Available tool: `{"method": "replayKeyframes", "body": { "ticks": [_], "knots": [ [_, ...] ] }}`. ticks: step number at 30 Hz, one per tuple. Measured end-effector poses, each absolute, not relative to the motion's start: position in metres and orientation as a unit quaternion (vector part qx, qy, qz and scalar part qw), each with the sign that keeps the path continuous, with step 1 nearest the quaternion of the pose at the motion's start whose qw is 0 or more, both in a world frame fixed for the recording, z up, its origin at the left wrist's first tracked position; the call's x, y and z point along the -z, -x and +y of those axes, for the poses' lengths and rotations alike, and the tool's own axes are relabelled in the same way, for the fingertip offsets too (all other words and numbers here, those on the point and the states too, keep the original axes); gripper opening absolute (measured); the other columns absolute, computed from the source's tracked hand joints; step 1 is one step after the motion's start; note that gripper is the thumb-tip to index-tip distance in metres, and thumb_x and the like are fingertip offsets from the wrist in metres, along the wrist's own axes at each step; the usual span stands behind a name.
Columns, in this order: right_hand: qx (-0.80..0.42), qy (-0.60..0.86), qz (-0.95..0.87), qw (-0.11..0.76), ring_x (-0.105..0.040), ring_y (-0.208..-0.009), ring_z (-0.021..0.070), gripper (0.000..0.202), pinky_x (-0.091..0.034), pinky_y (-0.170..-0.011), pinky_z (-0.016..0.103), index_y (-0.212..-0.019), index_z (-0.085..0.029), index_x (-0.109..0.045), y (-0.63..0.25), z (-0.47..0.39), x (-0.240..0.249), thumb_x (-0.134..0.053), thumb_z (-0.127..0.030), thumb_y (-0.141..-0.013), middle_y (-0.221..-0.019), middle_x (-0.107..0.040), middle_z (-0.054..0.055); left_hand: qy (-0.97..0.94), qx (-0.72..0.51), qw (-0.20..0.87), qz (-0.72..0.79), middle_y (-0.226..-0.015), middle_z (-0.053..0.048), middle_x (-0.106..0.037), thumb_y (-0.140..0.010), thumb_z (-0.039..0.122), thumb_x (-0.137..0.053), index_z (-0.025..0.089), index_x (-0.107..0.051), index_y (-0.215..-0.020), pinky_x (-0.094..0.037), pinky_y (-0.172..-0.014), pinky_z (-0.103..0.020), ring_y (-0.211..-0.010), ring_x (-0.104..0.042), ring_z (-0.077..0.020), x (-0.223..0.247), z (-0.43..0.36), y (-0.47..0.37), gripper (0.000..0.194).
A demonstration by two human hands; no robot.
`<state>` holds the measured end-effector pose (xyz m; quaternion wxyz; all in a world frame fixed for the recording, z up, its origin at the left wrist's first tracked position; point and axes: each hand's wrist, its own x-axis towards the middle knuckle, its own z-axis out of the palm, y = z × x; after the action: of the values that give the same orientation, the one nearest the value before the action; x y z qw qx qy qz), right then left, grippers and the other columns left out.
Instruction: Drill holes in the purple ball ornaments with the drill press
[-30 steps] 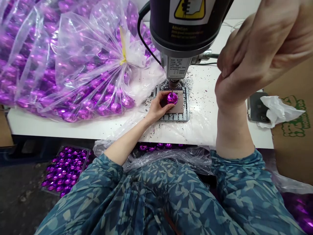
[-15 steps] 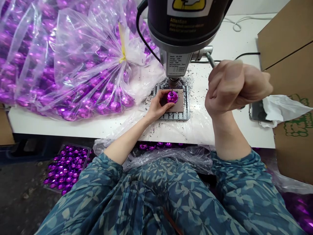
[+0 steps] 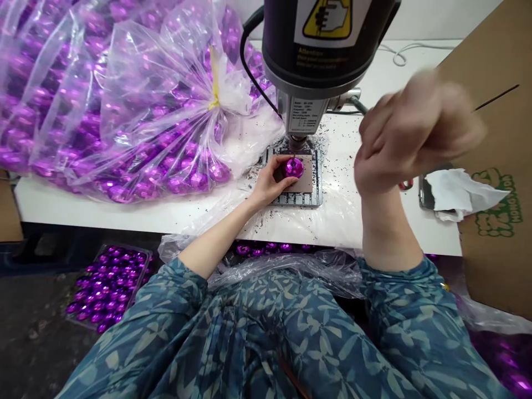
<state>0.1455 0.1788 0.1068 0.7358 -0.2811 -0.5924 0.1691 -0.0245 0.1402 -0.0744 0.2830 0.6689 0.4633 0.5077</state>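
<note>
A shiny purple faceted ball (image 3: 294, 167) rests on a brown square board (image 3: 306, 183) on the grey slotted base of a drill press (image 3: 307, 119). Thumb and fingers of my left hand (image 3: 270, 180) pinch the ball from its left side. Directly above, the drill bit (image 3: 295, 155) reaches down to the ball's top. To the right of the machine, my right hand (image 3: 399, 133) is raised and closed around the end of the metal feed lever (image 3: 358, 105); it is partly blurred, and the grip is mostly hidden behind the fingers.
A large clear bag of purple balls (image 3: 145, 111) covers the table's left. Below it stands a tray of purple balls (image 3: 110, 282). At right are a phone (image 3: 427, 194), white tissue (image 3: 461, 191) and cardboard box (image 3: 494, 149). Dark shavings surround the base.
My right hand has risen slightly and shifted right beside the lever. My left hand still holds the ball under the drill. The whole view has shifted a little.
</note>
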Motion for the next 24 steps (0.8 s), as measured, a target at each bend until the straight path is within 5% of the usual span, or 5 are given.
{"method": "replayKeyframes", "body": {
  "ticks": [2,10,14,19,24],
  "knots": [
    [-0.157,0.246,-0.585,0.757,-0.033,-0.047,0.0007,0.077,-0.026,-0.055,0.027,-0.058,-0.018,-0.02,-0.141,0.181,-0.137,-0.055,-0.08,-0.086,-0.051,-0.023,-0.003,-0.667,-0.504,0.271,0.476,-0.137,-0.013,-0.073,-0.096,0.055,-0.081,0.024,-0.056,-0.138,-0.061,-0.109,-0.046,-0.126,-0.073,-0.0279,0.075,0.141,0.022,0.058],
    [-0.253,0.158,-0.6,0.742,-0.029,-0.037,-0.0002,0.076,-0.012,-0.044,0.025,-0.058,-0.021,-0.021,-0.134,0.201,-0.17,-0.063,-0.084,-0.069,-0.046,-0.02,-0.007,-0.709,-0.525,0.108,0.458,-0.123,-0.008,-0.073,-0.1,0.053,-0.076,0.027,-0.067,-0.131,-0.067,-0.095,-0.046,-0.114,-0.074,-0.0244,0.05,0.065,0.03,0.041],
    [-0.233,0.141,-0.606,0.748,-0.032,-0.036,0.003,0.072,-0.011,-0.044,0.028,-0.06,-0.021,-0.02,-0.136,0.202,-0.165,-0.068,-0.072,-0.078,-0.046,-0.018,-0.006,-0.83,-0.365,0.129,0.4,-0.114,-0.009,-0.077,-0.103,0.047,-0.073,0.025,-0.07,-0.13,-0.07,-0.081,-0.036,-0.098,-0.077,-0.0221,0.042,-0.023,0.054,0.035],
    [-0.235,0.131,-0.59,0.761,-0.032,-0.036,0.0055,0.071,-0.009,-0.047,0.031,-0.057,-0.02,-0.02,-0.136,0.204,-0.164,-0.071,-0.064,-0.081,-0.044,-0.021,-0.005,-0.918,-0.069,-0.022,0.39,-0.144,-0.017,-0.074,-0.1,0.017,-0.067,0.022,-0.072,-0.134,-0.066,-0.103,-0.044,-0.129,-0.074,-0.031,0.064,-0.092,0.077,0.034],
    [-0.217,0.139,-0.582,0.771,-0.027,-0.035,0.0071,0.08,-0.01,-0.045,0.034,-0.054,-0.021,-0.016,-0.136,0.206,-0.162,-0.069,-0.077,-0.078,-0.042,-0.019,-0.004,-0.927,-0.089,-0.034,0.363,-0.14,-0.011,-0.077,-0.106,0.038,-0.067,0.028,-0.072,-0.133,-0.065,-0.106,-0.045,-0.13,-0.075,-0.0291,0.074,-0.097,0.078,0.03]
  ]
}}
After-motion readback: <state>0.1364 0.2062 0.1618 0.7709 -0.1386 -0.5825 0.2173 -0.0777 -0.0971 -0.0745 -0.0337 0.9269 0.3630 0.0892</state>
